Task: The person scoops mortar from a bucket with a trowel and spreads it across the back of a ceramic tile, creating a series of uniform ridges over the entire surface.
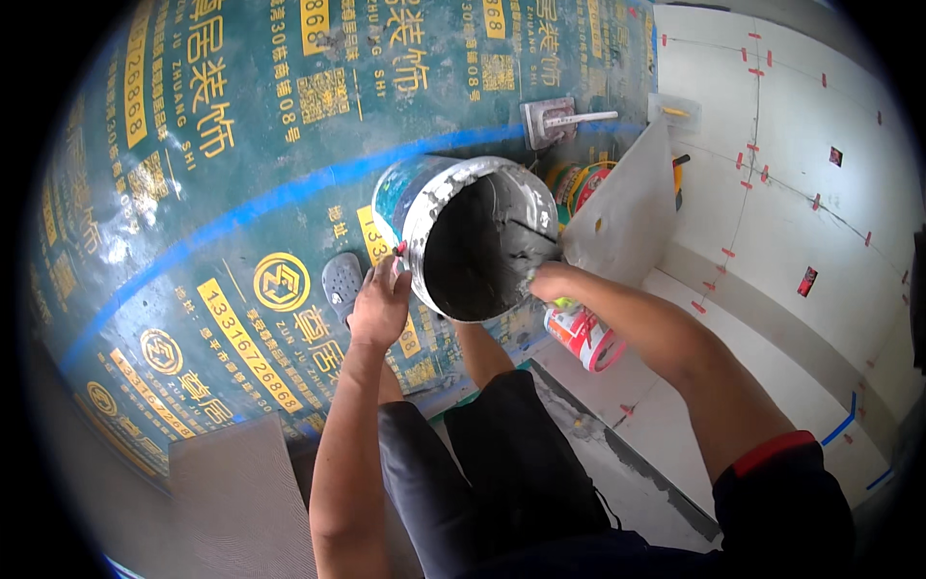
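From my distant place I see the bucket (417, 207) near the right edge of the green floor covering (231, 207), with its mouth turned up to the person. I cannot tell how its base rests. Inside there is dark grey mix (468, 256), and a thin dark rod (532, 232) lies across the right part of the mouth

The left hand (379, 304) is at the left side of the rim, its fingers bent against it; I think this is for steadying the bucket, but I cannot tell if they truly grip. The right hand (554, 282) is at the opposite side of the rim, curled; what its fingers do is hidden, so I cannot tell if it grips something. Having one hand on each side probably balances the weight, and the turned mouth gives a view inside

About the edges: the right side is tight. A pale panel (625, 207) stands just beyond the covering's right edge, and a red and white pail (588, 338) is just below the right hand. A float (548, 124) lies near the upper right corner, above the mouth. More room for moving is toward the covering's left edge, although a grey shoe (342, 282) is close to the left hand
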The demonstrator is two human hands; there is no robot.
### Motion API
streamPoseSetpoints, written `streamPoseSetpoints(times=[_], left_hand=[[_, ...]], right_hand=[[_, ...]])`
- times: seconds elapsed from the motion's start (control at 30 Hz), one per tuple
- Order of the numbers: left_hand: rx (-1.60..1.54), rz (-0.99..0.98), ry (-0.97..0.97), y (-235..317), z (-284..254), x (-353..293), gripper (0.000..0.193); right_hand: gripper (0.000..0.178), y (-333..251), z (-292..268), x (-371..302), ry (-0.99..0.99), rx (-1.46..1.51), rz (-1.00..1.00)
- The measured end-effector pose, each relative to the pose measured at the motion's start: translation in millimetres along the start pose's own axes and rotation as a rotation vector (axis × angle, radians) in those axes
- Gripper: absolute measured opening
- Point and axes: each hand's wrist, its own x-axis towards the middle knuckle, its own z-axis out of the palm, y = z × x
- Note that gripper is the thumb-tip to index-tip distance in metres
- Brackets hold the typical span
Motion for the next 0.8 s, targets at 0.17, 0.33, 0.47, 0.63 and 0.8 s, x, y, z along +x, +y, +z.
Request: streamPoseSetpoints(times=[0.17,0.33,0.47,0.63,0.8], left_hand=[[-0.020,0.011,-0.047,-13.4,16.0,-0.9,0.048],[-0.315,0.021,0.084,-20.9,41.1,-4.0,0.046],[-0.410,-0.072,0.090,-24.8,37.5,-7.2,0.048],[-0.651,-0.163,0.058,-16.5,46.0,-3.0,0.042],[-0.396,-0.107,0.097,-19.1,42.9,-3.7,0.042]], right_hand=[[0.026,-45.1,-12.7,30.3,-0.106,1.504,0.320],[0.032,-49.3,-9.7,41.1,-0.331,2.023,-0.040],[0.034,-69.3,-6.8,48.1,-0.775,2.711,-0.760],[0.032,-70.1,-33.5,65.1,-0.482,2.966,-1.126],[0.019,-16.9,-38.8,45.8,0.344,1.276,-0.010]])
